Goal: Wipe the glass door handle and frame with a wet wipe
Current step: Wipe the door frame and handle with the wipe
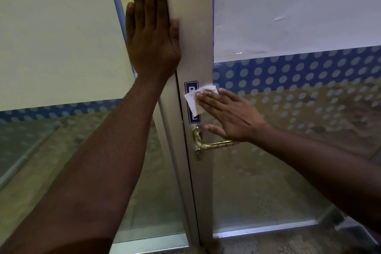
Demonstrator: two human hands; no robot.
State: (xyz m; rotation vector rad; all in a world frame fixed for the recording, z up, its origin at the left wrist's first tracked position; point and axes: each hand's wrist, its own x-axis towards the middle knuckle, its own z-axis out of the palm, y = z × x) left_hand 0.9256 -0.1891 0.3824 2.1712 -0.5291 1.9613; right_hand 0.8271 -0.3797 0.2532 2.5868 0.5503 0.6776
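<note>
A silver metal door frame (pixel 195 47) runs vertically through the middle of the view. My right hand (pixel 228 113) presses a white wet wipe (pixel 195 99) flat against the frame, over a dark blue sticker (pixel 191 118) with white letters. Just below the hand, a brass lever handle (pixel 214 144) sticks out to the right, with a keyhole (pixel 198 153) under it. My left hand (pixel 151 33) lies flat, fingers up and spread, on the frame higher up, across the seam between the two door leaves.
Glass panels fill both sides, with white paper sheets (pixel 288 6) behind the upper glass and a blue band of pale dots (pixel 299 68) below them. A metal bottom rail (pixel 263 228) runs along the floor at the right.
</note>
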